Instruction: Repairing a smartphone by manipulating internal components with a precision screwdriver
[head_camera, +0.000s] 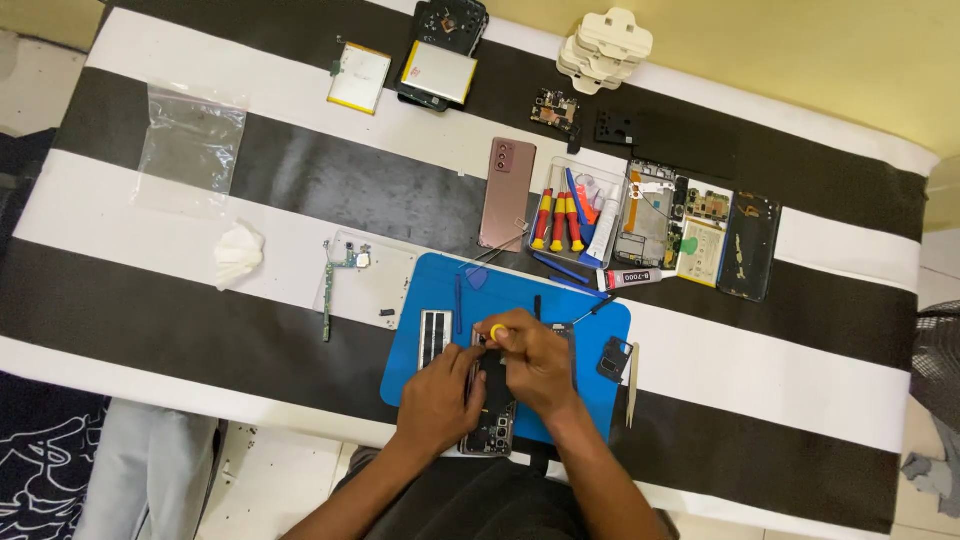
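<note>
An opened, narrow phone (492, 425) lies lengthwise on a blue work mat (425, 300) near the table's front edge. My left hand (440, 395) rests on its left side and holds it down. My right hand (532, 358) grips a small screwdriver with a yellow cap (498, 331), its tip pointing down at the phone's upper end. My hands hide most of the phone's middle. A small striped part (435, 337) lies on the mat just left of my hands.
A clear tray of red-handled screwdrivers (560, 220), a pinkish phone back (507, 192), a glue tube (632, 278), opened phones (700, 235), batteries (360, 77), a plastic bag (190, 145), a crumpled tissue (238, 252), a flex-cable part (340, 270) and tweezers (632, 385) lie on the striped cloth.
</note>
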